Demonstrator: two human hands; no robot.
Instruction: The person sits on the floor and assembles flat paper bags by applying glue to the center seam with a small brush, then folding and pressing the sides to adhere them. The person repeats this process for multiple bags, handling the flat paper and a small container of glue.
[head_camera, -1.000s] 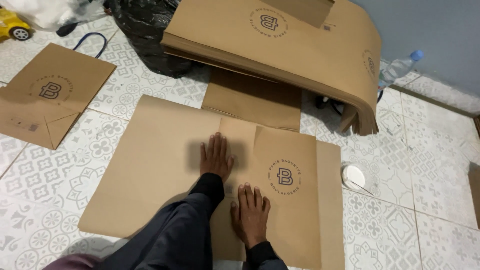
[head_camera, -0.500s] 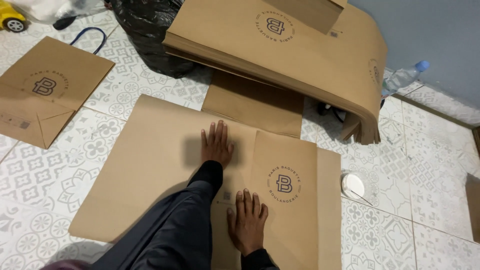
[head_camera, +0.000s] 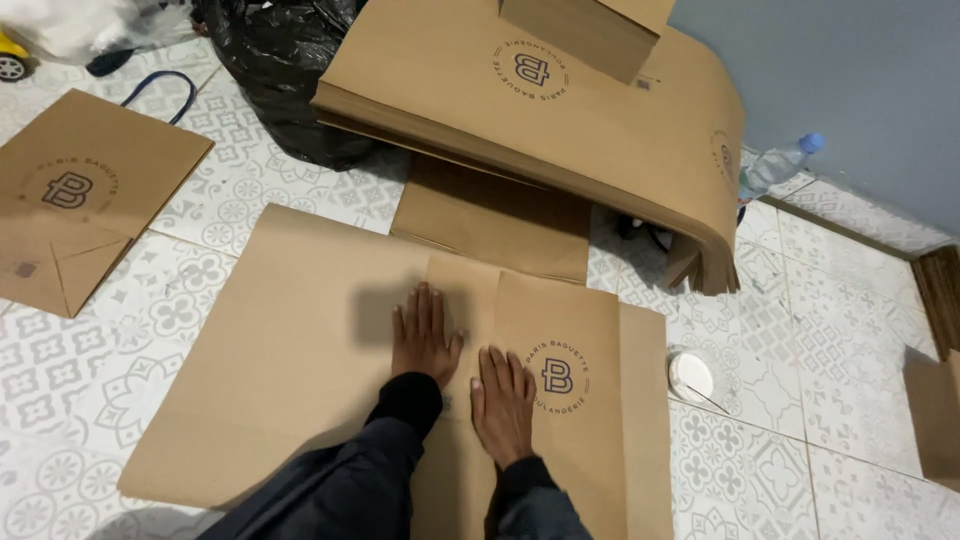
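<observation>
A large brown paper sheet (head_camera: 290, 350) lies flat on the patterned tile floor. Its right part is folded over into a panel (head_camera: 580, 330) with a round printed logo. My left hand (head_camera: 425, 335) presses flat on the sheet beside the fold's edge, fingers spread and pointing away from me. My right hand (head_camera: 503, 400) lies flat just to its right and closer to me, on the folded panel next to the logo. Neither hand holds anything. Dark sleeves cover both arms.
A thick stack of brown sheets (head_camera: 560, 120) droops over something at the back, with a small box (head_camera: 590, 25) on top and another sheet (head_camera: 490, 220) below it. A folded bag (head_camera: 90, 190) lies at left. Nearby are a black plastic bag (head_camera: 270, 70), a water bottle (head_camera: 775, 165) and a white round lid (head_camera: 690, 375).
My left hand slid back toward me and my right hand slid forward, so the two hands now lie close together on the fold.
</observation>
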